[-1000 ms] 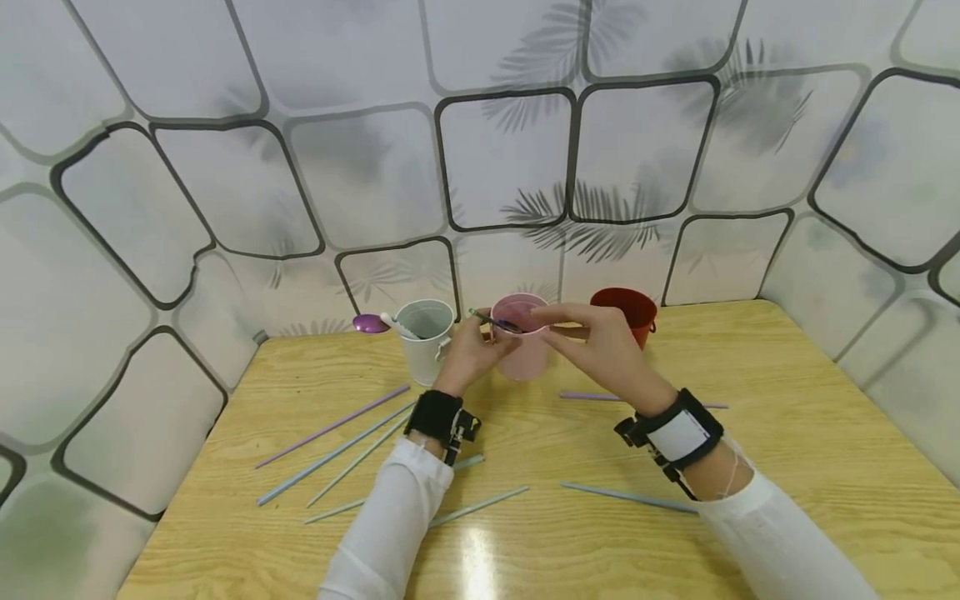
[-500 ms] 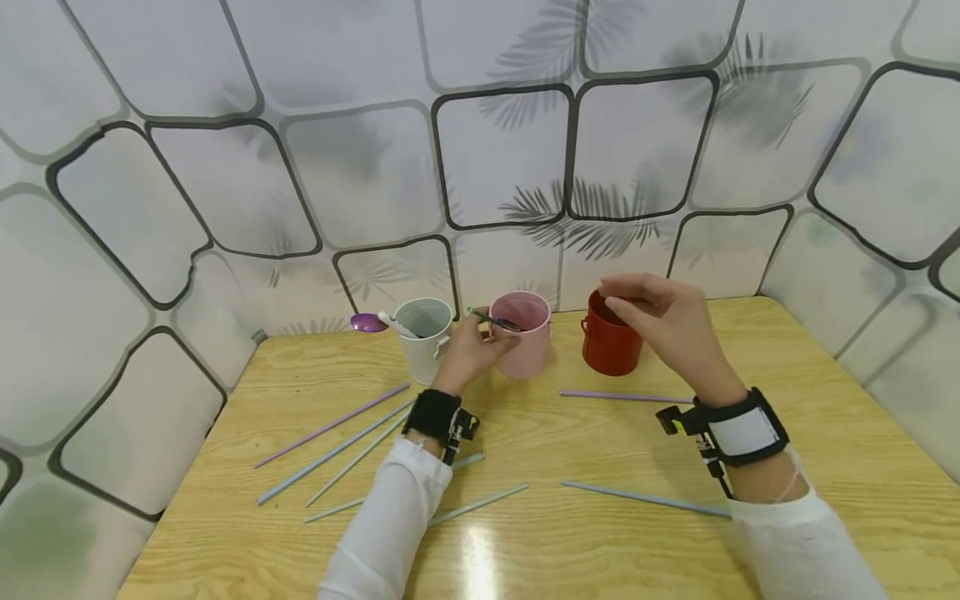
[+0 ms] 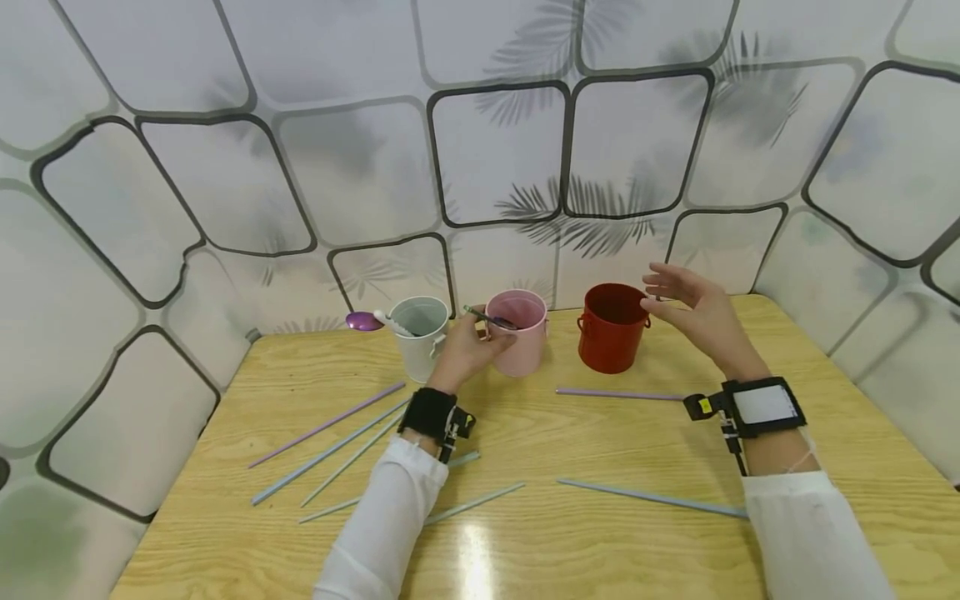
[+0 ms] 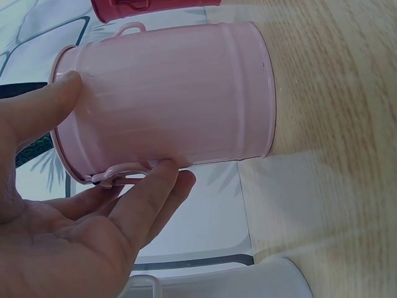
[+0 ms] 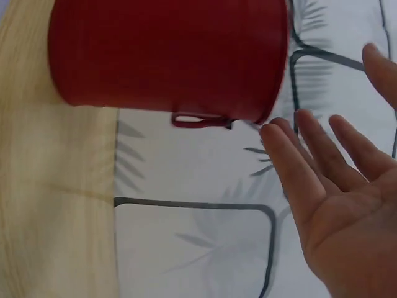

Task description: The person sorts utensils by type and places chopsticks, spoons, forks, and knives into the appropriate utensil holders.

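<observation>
The relation that matters most is right hand point(image 3: 693, 312) to red bucket point(image 3: 611, 337): the bucket stands just left of the hand, a little nearer and lower, its long axis upright. The right hand is clearly the nearer of the two. Its fingers are extended and spread, the palm is bare and it holds nothing. The fingertips sit right beside the rim on the right side, and whether one touches it I cannot tell.

The left hand point(image 3: 468, 354) grips the pink bucket point(image 3: 525, 354) from the left. Its thumb presses the near wall just under the rim, with fingers at the left handle. The pink bucket is upright too, directly right of that hand. A pen point(image 3: 487, 317) leans over its left rim, above the hand, slanting down rightward into the bucket.

The three buckets make a row at the far side of the tabletop point(image 3: 540, 542): the white bucket point(image 3: 416, 362) at left, near the left hand, then pink, then red with a gap between. Nearer than the red bucket lies a purple stick point(image 3: 618, 393), running left to right; a blue stick point(image 3: 652, 497) lies nearer again.
</observation>
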Tool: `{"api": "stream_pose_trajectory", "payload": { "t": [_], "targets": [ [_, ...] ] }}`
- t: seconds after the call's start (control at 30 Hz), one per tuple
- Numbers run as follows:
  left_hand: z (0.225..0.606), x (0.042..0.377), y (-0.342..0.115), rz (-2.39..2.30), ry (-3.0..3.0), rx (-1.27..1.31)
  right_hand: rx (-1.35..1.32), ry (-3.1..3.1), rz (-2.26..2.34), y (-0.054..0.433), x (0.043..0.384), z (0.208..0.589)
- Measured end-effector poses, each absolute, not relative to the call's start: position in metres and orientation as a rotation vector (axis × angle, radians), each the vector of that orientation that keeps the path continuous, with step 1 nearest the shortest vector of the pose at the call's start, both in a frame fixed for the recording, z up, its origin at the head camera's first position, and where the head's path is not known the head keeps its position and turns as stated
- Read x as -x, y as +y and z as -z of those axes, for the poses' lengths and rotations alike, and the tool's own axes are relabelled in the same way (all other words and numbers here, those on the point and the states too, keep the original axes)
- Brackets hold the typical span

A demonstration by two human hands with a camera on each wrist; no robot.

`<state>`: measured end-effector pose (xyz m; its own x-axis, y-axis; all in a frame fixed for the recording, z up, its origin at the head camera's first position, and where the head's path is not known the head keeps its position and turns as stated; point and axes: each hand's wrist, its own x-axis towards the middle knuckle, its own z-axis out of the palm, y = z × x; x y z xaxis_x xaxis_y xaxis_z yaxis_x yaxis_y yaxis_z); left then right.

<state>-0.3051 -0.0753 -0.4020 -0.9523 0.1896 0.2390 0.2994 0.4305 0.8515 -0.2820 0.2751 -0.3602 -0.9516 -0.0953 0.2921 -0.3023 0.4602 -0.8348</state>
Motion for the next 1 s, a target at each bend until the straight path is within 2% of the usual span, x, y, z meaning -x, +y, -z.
{"api": "stream_pose_trajectory", "payload": {
  "t": [0.57, 1.0],
  "targets": [
    [0.399, 0.3, -0.078, 1.43, -2.726, 0.385, -0.437, -2.721, -1.538, 0.281, 0.301, 0.395],
    [0.398, 0.299, -0.079, 1.384, -2.766, 0.418, -0.419, -2.718, -1.596, 0.276, 0.305, 0.403]
  ]
}}
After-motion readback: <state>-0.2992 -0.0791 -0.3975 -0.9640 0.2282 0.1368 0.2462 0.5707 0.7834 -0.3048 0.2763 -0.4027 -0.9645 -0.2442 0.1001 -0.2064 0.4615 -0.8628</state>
